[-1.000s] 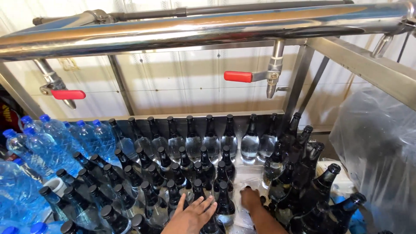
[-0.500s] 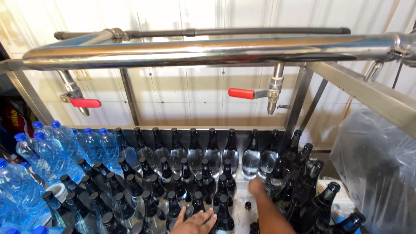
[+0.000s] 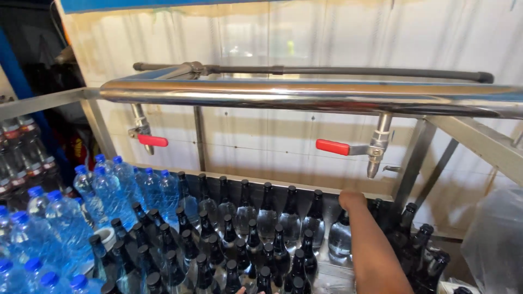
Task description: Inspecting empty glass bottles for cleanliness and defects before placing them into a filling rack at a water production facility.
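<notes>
At the far row of bottles, the right hand (image 3: 353,200) curls down over the top of a clear glass bottle (image 3: 340,235); its fingers fold out of sight behind the knuckles, so whether they pinch the cap cannot be told. Just left of them stands a row of like bottles (image 3: 267,215), smooth, round-shouldered, black-capped, too crowded to count. Above hang two steel taps (image 3: 376,149) with red levers, fed by one polished steel pipe (image 3: 305,93). Far left crowd soft blue plastic bottles (image 3: 114,188) with blue caps. Only fingertips of the left hand (image 3: 248,291) show at the bottom edge, their state unclear.
</notes>
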